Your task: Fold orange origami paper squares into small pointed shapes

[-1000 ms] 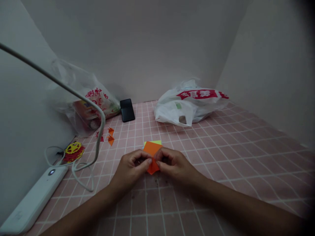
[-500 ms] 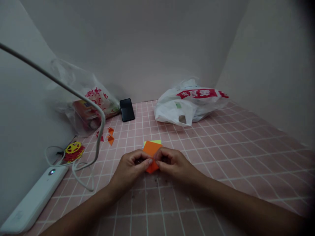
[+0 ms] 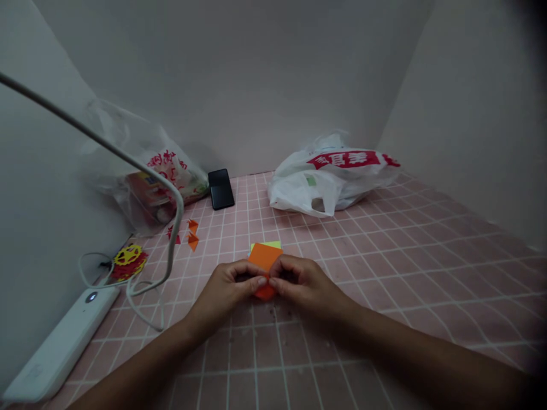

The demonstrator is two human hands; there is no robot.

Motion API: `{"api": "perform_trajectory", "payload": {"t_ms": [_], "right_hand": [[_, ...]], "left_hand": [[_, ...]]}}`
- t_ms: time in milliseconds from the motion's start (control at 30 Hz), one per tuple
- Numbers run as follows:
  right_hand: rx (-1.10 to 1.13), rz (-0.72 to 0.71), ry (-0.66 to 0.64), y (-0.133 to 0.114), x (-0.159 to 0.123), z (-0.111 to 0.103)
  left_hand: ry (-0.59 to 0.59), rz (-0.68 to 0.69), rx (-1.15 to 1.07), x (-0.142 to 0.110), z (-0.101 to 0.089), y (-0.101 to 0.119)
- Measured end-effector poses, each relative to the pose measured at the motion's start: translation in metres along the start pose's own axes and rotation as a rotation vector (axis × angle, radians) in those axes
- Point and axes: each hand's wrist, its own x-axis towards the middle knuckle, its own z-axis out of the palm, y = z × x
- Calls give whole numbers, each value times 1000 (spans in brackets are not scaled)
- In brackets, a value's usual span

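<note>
My left hand [image 3: 231,287] and my right hand [image 3: 301,283] meet at the middle of the near table, thumbs almost touching. Both are closed in a pinch on a small folded orange paper [image 3: 265,293], whose near end shows below the thumbs. My fingers cover most of its folds. Just beyond lies a flat orange sheet [image 3: 265,254], on top of a yellow sheet [image 3: 273,245] that peeks out at the far edge. Off to the left are two small folded orange paper pieces [image 3: 194,240], with a red one [image 3: 174,235] beside them.
A white power bank [image 3: 62,344] with a looping cable [image 3: 168,256] lies at the left, near yellow and red gear-shaped pieces [image 3: 128,256]. Along the back are a clear plastic bag [image 3: 128,136], a black phone [image 3: 221,189] and a white plastic bag [image 3: 303,191]. Walls enclose the tiled-pattern tabletop [image 3: 384,250].
The near end of the folded orange paper has drawn up closer to my thumbs and shows less. My hands have barely shifted, still pinching it.
</note>
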Motion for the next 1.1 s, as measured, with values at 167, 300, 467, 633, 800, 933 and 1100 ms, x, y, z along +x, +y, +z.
{"api": "perform_trajectory", "payload": {"t_ms": [167, 300, 467, 633, 800, 933, 1100], "right_hand": [[16, 19, -10, 2, 1, -1], [57, 50, -16, 5, 2, -1], [72, 55, -13, 8, 4, -1], [78, 32, -7, 7, 4, -2], [84, 25, -15, 6, 3, -1], [104, 55, -31, 6, 2, 0], [108, 50, -42, 7, 2, -1]], "left_hand": [[-4, -40, -15, 1, 0, 0], [-3, -45, -7, 0, 0, 1], [2, -54, -73, 1, 0, -1], [-11, -77, -123, -1, 0, 1], [-19, -115, -174, -1, 0, 4], [-8, -120, -155, -1, 1, 6], [-9, -154, -159, -1, 2, 9]]}}
